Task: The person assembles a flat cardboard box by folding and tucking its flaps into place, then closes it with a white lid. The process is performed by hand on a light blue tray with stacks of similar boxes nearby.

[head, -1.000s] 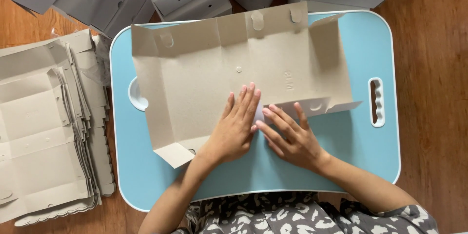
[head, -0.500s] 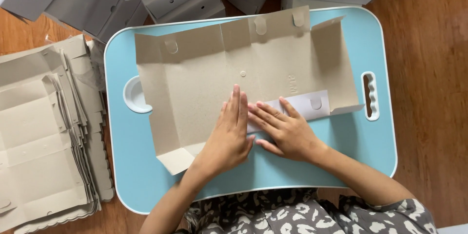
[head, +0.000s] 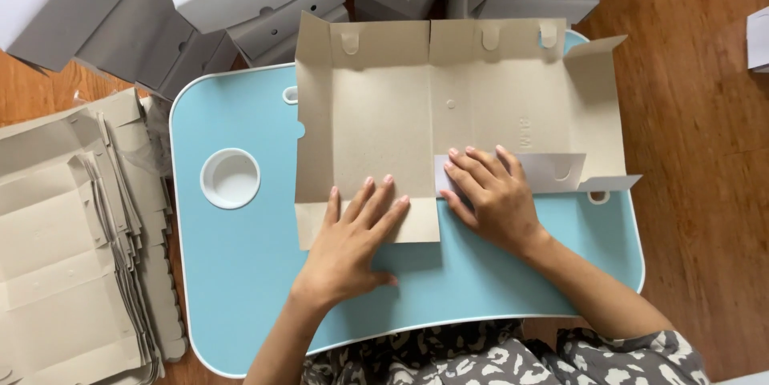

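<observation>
A flat, unfolded beige cardboard box blank (head: 416,112) lies on a light blue lap table (head: 240,273). My left hand (head: 352,245) lies flat on the blank's near left panel, fingers spread. My right hand (head: 489,197) presses down on a near flap whose white side (head: 553,169) is folded inward over the beige panel. The far edge and both side flaps of the blank stand up slightly. Neither hand grips anything; both rest palm down on the card.
A round cup recess (head: 230,177) sits in the table's left part. A stack of flat beige box blanks (head: 72,249) lies on the wooden floor (head: 705,193) at left. Several assembled grey-white boxes (head: 240,0) are piled at the back.
The blank has shifted right on the table and the view has moved. My hands have parted: the left is now on the left panel, the right holds the white flap folded inward.
</observation>
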